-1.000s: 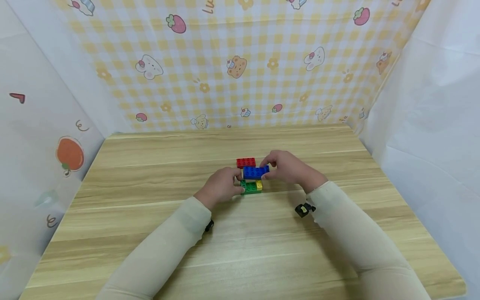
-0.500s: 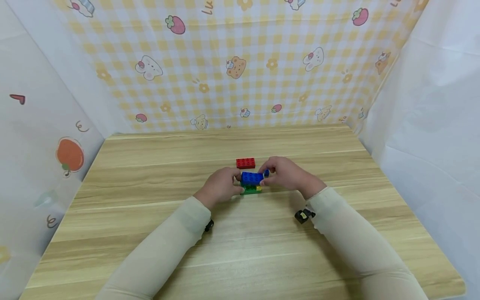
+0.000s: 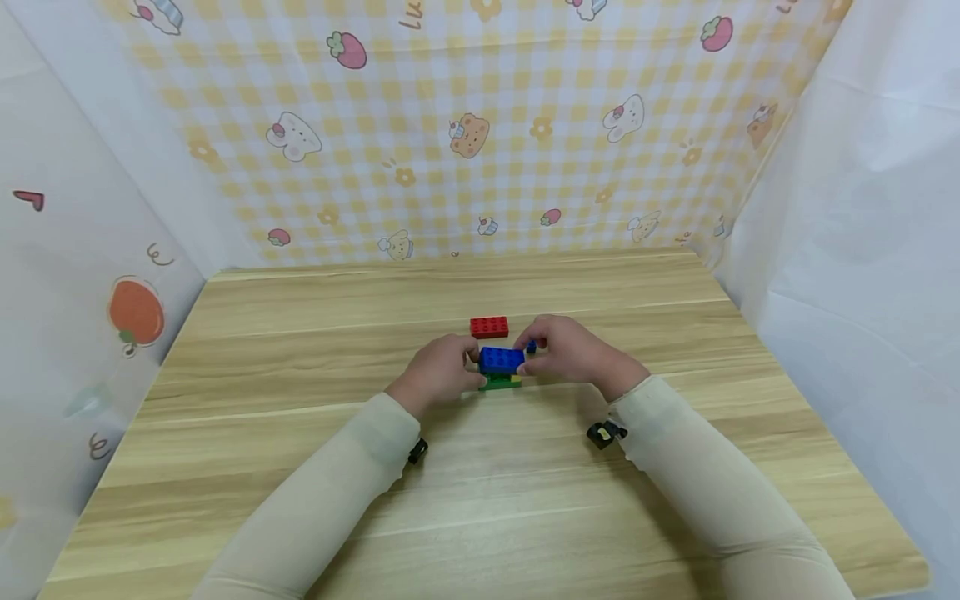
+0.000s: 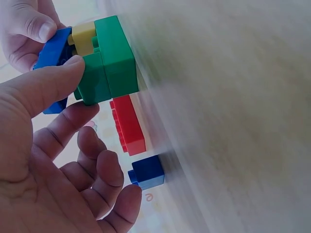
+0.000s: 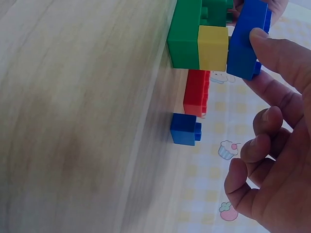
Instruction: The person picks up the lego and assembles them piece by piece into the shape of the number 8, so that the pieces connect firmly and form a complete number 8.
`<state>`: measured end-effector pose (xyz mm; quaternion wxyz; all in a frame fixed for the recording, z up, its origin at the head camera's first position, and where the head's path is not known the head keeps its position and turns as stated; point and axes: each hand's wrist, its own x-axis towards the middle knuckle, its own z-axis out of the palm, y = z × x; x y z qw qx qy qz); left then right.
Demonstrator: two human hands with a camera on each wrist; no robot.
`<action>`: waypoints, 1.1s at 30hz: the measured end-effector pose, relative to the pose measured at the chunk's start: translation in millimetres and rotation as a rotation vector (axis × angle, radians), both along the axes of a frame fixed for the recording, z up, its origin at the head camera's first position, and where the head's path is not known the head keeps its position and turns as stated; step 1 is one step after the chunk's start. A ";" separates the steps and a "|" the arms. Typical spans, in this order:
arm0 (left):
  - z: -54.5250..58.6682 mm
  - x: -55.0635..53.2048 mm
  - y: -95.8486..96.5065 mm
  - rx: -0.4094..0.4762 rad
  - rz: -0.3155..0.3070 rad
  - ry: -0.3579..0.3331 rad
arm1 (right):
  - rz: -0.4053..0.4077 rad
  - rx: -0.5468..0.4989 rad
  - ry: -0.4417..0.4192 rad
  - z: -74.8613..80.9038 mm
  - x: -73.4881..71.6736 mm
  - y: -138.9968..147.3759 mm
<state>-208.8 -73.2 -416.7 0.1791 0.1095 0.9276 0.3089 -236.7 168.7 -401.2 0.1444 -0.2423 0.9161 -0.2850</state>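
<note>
In the head view a long blue brick point(image 3: 502, 359) lies over a green brick stack. My right hand point(image 3: 568, 357) pinches its right end between thumb and forefinger. The left hand point(image 3: 441, 371) pinches the small green brick point(image 4: 93, 80) on top of the long green brick point(image 4: 117, 58), which stands on the table. Beside that small brick, a yellow brick point(image 5: 213, 48) occupies the other end. The blue brick sits slightly tilted, close over the yellow one, as the right wrist view shows. From the left wrist, yellow and green studs show beneath it.
A red brick point(image 3: 489, 327) lies just behind the stack on the wooden table point(image 3: 480, 500). One small blue brick point(image 5: 183, 129) stands near the right fingers, partly hidden by them in the head view. A patterned cloth point(image 3: 420, 125) hangs behind the table.
My right hand has brought the long blue brick down and toward me, from behind the green stack to over it. The small blue brick has come into sight. The left hand has stayed put.
</note>
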 end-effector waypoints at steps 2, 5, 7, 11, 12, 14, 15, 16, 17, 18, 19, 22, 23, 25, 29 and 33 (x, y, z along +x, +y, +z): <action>0.0 0.3 0.1 -0.003 0.005 0.002 | 0.000 0.012 0.005 0.1 -0.1 -0.9; 0.5 0.8 0.2 -0.003 0.010 0.003 | -0.003 0.028 0.008 1.1 0.4 -2.1; 0.8 1.0 0.1 -0.007 0.008 0.007 | -0.004 0.033 0.009 1.6 0.6 -2.5; 2.8 1.5 -1.2 -0.003 0.011 0.017 | 0.007 0.040 0.013 2.4 1.0 -2.8; 3.3 1.8 -1.7 0.001 0.012 0.020 | 0.007 0.041 0.013 2.4 1.0 -2.8; 5.4 2.5 -2.8 0.020 0.019 0.026 | 0.010 0.047 0.016 2.7 0.9 -3.2; 6.5 2.8 -3.3 0.031 0.022 0.032 | 0.009 0.050 0.017 2.8 0.7 -3.3; 7.4 3.3 -3.8 0.043 0.023 0.038 | 0.010 0.054 0.019 3.1 0.7 -3.4; 8.6 3.8 -4.3 0.058 0.025 0.043 | 0.010 0.056 0.020 3.4 0.6 -3.6; 9.6 4.3 -4.9 0.073 0.026 0.046 | 0.010 0.059 0.022 3.6 0.4 -3.8; 10.5 4.9 -5.3 0.088 0.027 0.049 | 0.010 0.061 0.023 3.9 0.4 -4.2; 12.1 6.1 -6.5 0.118 0.021 0.059 | 0.008 0.066 0.025 5.4 1.0 -5.3; 12.2 6.2 -6.7 0.121 0.018 0.060 | 0.005 0.067 0.024 6.0 1.4 -5.7; 12.2 6.6 -7.0 0.118 0.009 0.064 | 0.005 0.070 0.023 6.7 1.9 -6.3; 10.8 6.8 -7.5 0.108 0.001 0.070 | 0.009 0.070 0.025 6.3 2.2 -6.7; 7.7 6.5 -8.3 0.106 -0.003 0.079 | 0.007 0.062 0.020 5.7 2.5 -7.3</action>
